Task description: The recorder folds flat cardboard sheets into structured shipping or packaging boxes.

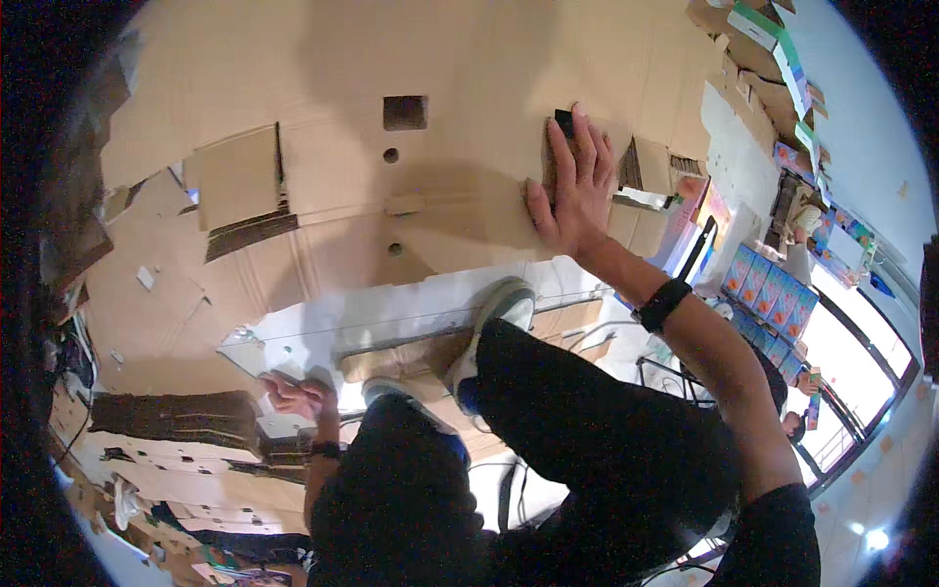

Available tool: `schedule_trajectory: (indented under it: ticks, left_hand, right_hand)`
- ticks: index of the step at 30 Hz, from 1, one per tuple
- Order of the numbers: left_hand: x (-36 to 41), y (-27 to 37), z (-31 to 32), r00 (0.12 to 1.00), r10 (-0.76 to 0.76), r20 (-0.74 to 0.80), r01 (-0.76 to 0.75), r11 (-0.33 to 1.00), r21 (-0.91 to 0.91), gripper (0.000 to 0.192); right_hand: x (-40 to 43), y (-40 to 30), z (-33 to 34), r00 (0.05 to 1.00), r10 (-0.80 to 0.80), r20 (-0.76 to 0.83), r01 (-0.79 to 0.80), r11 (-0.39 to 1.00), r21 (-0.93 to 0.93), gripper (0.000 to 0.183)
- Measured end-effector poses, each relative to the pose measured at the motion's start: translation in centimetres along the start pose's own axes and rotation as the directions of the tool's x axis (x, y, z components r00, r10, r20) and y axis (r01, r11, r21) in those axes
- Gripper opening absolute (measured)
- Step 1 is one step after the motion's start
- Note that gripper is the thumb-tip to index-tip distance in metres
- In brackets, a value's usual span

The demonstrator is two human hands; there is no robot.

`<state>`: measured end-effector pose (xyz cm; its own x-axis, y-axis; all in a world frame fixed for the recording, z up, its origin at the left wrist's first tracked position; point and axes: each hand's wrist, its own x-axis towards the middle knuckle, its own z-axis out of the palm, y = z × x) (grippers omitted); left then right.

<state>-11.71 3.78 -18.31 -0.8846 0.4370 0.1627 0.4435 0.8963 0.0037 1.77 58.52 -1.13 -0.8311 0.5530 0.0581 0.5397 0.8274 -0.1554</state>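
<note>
A large brown cardboard sheet point(469, 139) lies before me, with a square cut-out point(405, 113) and round holes point(391, 155) in it. My right hand point(579, 187) rests on its right part, fingers spread over a dark opening point(563, 122); I see nothing gripped there. Down at the lower left, my left hand point(297, 396) hangs beside a stack of cardboard point(176, 420), its fingers loosely apart and slightly blurred. No object shows in it. A folded flap point(240, 176) stands out on the sheet's left side.
Printed boxes point(770, 290) are piled at the right, near another person's hand point(809, 381). My shoes point(506, 304) are below the sheet's near edge, by cardboard pieces point(411, 356) on the floor. A black metal frame point(671, 376) stands right of my leg.
</note>
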Motion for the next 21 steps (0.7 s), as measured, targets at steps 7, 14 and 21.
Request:
schedule_trajectory:
  ticks: [7, 14, 21]
  left_hand:
    - [1.1, 1.1, -0.5, 1.000, 0.006, -0.012, -0.006, 1.000, -0.021, 0.056]
    - [1.2, 1.6, 0.1, 0.998, 0.040, -0.051, -0.040, 0.999, 0.012, 0.051]
    - [2.5, 0.6, -2.8, 0.992, 0.127, -0.020, -0.127, 0.992, 0.018, 0.047]
  right_hand:
    - [-0.3, -0.2, -0.3, 0.999, 0.035, 0.031, -0.036, 0.999, 0.028, 0.071]
    - [-0.3, 0.0, -0.7, 0.999, 0.020, 0.044, -0.023, 0.998, 0.059, 0.073]
    - [-0.7, 0.7, -1.4, 0.998, -0.014, 0.060, 0.007, 0.993, 0.120, 0.076]
